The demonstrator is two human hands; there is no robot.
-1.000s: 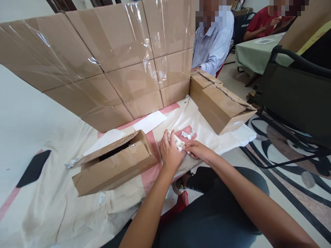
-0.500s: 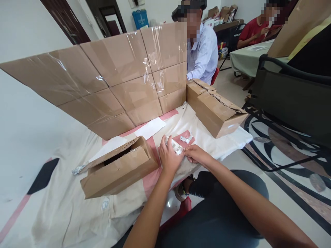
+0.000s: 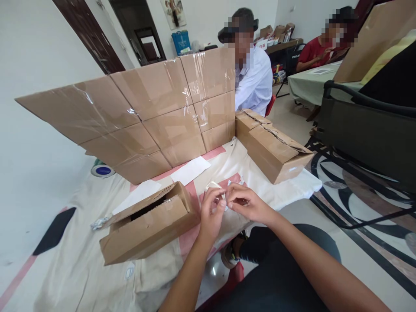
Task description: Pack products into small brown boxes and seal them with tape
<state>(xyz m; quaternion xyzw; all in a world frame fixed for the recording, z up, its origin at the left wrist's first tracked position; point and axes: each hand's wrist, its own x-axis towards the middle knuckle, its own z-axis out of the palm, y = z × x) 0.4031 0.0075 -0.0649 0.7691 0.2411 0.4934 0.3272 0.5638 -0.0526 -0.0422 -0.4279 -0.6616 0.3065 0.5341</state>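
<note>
My left hand (image 3: 211, 210) is curled over the table, thumb and fingertips pinched together. Close beside it, my right hand (image 3: 248, 203) makes a similar pinch, its fingertips almost meeting the left ones. Something small and whitish shows between the two pinches, too small to name. Just behind my left fingers lies a white object (image 3: 212, 185), mostly covered by the hand. A crumpled whitish scrap (image 3: 239, 180) rests on the pink patch of cloth behind my right hand.
An open cardboard box (image 3: 146, 229) stands left of my hands, another carton (image 3: 273, 149) at the right. A tall taped cardboard panel (image 3: 162, 117) rises behind. White paper sheets (image 3: 190, 169) lie before it. A tape roll (image 3: 103, 170) sits far left. A person (image 3: 255, 78) sits beyond the panel.
My left hand no longer wraps the white object, which now lies behind its fingers. Both hands have come fingertip to fingertip in raised pinches. The view has tilted slightly upward.
</note>
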